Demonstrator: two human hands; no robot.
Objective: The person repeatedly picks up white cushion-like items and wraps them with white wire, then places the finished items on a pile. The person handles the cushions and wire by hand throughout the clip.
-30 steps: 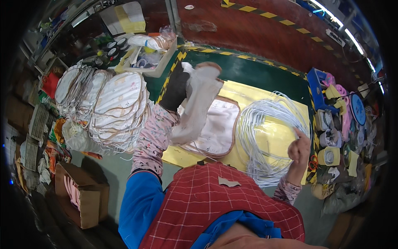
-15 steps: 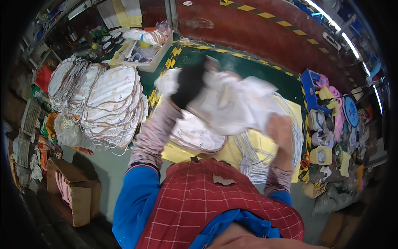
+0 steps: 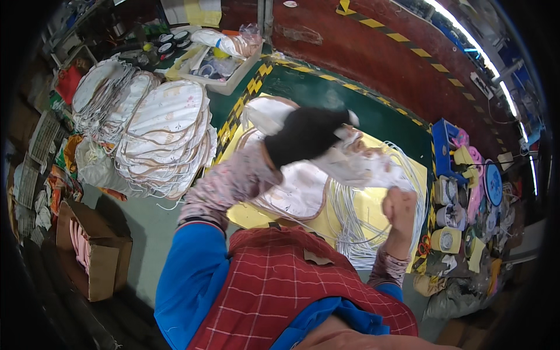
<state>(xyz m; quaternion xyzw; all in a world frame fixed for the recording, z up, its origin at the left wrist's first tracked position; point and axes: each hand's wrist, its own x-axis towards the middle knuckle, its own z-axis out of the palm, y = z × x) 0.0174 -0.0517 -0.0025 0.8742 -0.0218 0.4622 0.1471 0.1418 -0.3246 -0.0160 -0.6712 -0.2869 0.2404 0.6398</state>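
A bunched white printed cloth with brown edging stretches between my two hands above the table. My left hand, in a black glove, is closed on its left end, though the fingers are blurred. Bare and curled into a fist, my right hand grips its right end. Beneath the cloth lies a flat oval cloth piece with brown edging, and another white piece is farther back. A bundle of thin white wires rests near my body, next to the right forearm.
Yellow sheeting covers part of the green table. Stacks of oval cloth pieces stand at left, with a white bin behind. On the right are a blue crate and red scissors. A cardboard box sits lower left.
The cloth has narrowed and dropped from a wide, billowing spread, uncovering more of the pieces below. My left hand has moved right and nearer; my right hand has come slightly nearer my body.
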